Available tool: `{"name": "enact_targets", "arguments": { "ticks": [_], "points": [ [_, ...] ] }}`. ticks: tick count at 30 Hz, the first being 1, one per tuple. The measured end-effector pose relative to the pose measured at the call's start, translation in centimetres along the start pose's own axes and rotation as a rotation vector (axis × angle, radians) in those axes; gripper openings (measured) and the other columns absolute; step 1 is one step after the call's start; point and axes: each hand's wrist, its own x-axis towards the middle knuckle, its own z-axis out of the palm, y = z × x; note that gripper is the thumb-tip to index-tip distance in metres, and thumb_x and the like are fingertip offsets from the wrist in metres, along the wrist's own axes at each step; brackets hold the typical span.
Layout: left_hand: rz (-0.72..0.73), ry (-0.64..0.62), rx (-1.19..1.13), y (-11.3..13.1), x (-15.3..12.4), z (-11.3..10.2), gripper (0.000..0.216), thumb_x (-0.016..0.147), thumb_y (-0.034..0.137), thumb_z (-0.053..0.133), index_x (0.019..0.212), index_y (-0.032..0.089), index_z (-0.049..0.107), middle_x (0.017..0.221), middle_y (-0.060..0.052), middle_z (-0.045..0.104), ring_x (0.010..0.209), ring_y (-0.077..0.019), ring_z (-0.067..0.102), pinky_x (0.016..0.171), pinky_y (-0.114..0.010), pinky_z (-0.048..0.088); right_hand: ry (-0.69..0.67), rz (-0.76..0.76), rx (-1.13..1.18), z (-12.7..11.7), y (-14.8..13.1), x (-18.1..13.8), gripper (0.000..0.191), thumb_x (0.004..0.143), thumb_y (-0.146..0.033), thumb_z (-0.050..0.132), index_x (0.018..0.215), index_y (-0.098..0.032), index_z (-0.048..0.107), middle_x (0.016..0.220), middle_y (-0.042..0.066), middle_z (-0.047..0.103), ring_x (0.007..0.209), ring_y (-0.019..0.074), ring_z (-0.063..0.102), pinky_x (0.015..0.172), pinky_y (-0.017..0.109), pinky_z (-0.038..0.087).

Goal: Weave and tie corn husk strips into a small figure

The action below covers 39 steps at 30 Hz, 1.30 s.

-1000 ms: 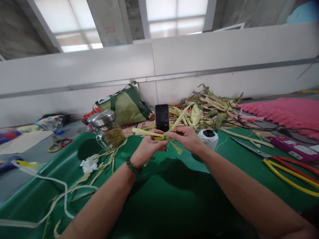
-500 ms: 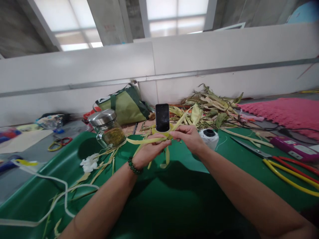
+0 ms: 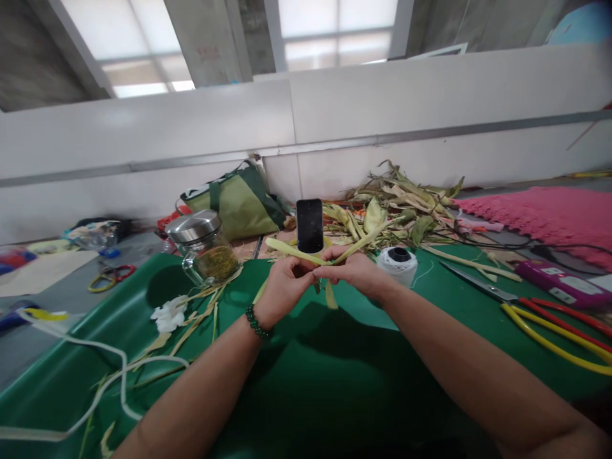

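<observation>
Left hand [image 3: 285,287] and right hand [image 3: 354,274] nearly meet, fingers pinching pale green husk strips [image 3: 368,240] above a green mat [image 3: 306,363]. Beyond the right wrist sits a white thread spool [image 3: 404,270]; farther off, a phone [image 3: 310,226] stands upright, with heaped husks [image 3: 406,196] behind, before a white partition [image 3: 430,92].

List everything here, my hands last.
Held strips: several, pale green, centre
Phone: one, black, behind strips
Spool: one, white, centre right
Glass mug: one, clear, left
Tissue: one, white, left
Loose strips: several, tan, left
Cord: one, white, left
Scissors: two, red and yellow, right and left
Box: one, purple, right
Cloth: one, pink, back right
Leaf pile: one, green and tan, back
Bag: one, green, behind mug
Mat: one, green, foreground
Windows: two, white, top
Clutter: uncounted, mixed, far left
Bracelet: one, green, left wrist
Left hand: one, bare, holding strips
Right hand: one, bare, holding strips
</observation>
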Motion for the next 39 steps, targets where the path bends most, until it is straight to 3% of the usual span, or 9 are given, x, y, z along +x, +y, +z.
{"name": "enact_targets", "arguments": {
  "ticks": [11, 19, 23, 29, 33, 39],
  "points": [
    [0.012, -0.048, 0.169, 1.0, -0.2, -0.7, 0.012, 0.066, 0.020, 0.068, 0.058, 0.014, 0.061, 0.054, -0.001, 0.062, 0.049, -0.0099, 0.050, 0.047, -0.021, 0.037, 0.087, 0.062, 0.143, -0.2, 0.5, 0.5, 0.019, 0.051, -0.027, 0.074, 0.059, -0.016, 0.059, 0.049, -0.004, 0.057, 0.047, 0.0080, 0.050, 0.052, 0.024, 0.042],
    [-0.041, -0.181, 0.057, 1.3, 0.0, -2.0, 0.020, 0.067, 0.029, 0.071, 0.061, 0.015, 0.057, 0.058, 0.001, 0.059, 0.054, -0.0105, 0.053, 0.052, -0.023, 0.040, 0.080, 0.043, 0.213, -0.7, 0.0, 0.6, 0.026, 0.048, -0.028, 0.080, 0.053, -0.016, 0.057, 0.045, -0.005, 0.054, 0.045, 0.0069, 0.049, 0.050, 0.023, 0.041],
    [-0.110, -0.255, -0.047, 1.5, 0.0, -2.3, 0.023, 0.065, 0.029, 0.073, 0.063, 0.015, 0.054, 0.059, 0.004, 0.056, 0.057, -0.0104, 0.055, 0.056, -0.023, 0.045, 0.113, 0.060, 0.239, -0.8, 0.2, 0.7, 0.031, 0.047, -0.034, 0.083, 0.060, -0.015, 0.063, 0.051, -0.004, 0.059, 0.049, 0.0077, 0.054, 0.052, 0.022, 0.044],
    [-0.211, -0.201, -0.159, 1.3, -0.1, -1.2, 0.021, 0.071, 0.031, 0.069, 0.076, 0.013, 0.058, 0.074, -0.002, 0.063, 0.059, -0.0111, 0.061, 0.058, -0.025, 0.050, 0.068, 0.021, 0.149, -0.5, 0.8, 0.7, 0.032, 0.053, -0.040, 0.082, 0.067, -0.015, 0.068, 0.059, 0.000, 0.064, 0.055, 0.0102, 0.058, 0.058, 0.025, 0.048],
    [-0.139, -0.114, -0.057, 0.9, -0.2, -0.7, 0.016, 0.071, 0.026, 0.068, 0.068, 0.014, 0.057, 0.064, 0.000, 0.061, 0.052, -0.0105, 0.058, 0.052, -0.023, 0.048, 0.076, 0.013, 0.075, -0.6, 0.6, 0.7, 0.032, 0.058, -0.042, 0.078, 0.073, -0.016, 0.069, 0.066, 0.001, 0.066, 0.059, 0.0117, 0.059, 0.059, 0.026, 0.047],
    [-0.078, -0.134, 0.012, 0.8, -0.4, -0.6, 0.007, 0.071, 0.020, 0.064, 0.071, 0.014, 0.061, 0.059, 0.003, 0.057, 0.048, -0.0086, 0.056, 0.048, -0.020, 0.045, 0.117, -0.146, -0.143, -0.5, 0.6, 0.5, 0.021, 0.066, -0.036, 0.070, 0.062, -0.016, 0.065, 0.058, -0.001, 0.056, 0.056, 0.0098, 0.046, 0.053, 0.025, 0.036]
  ]
}}
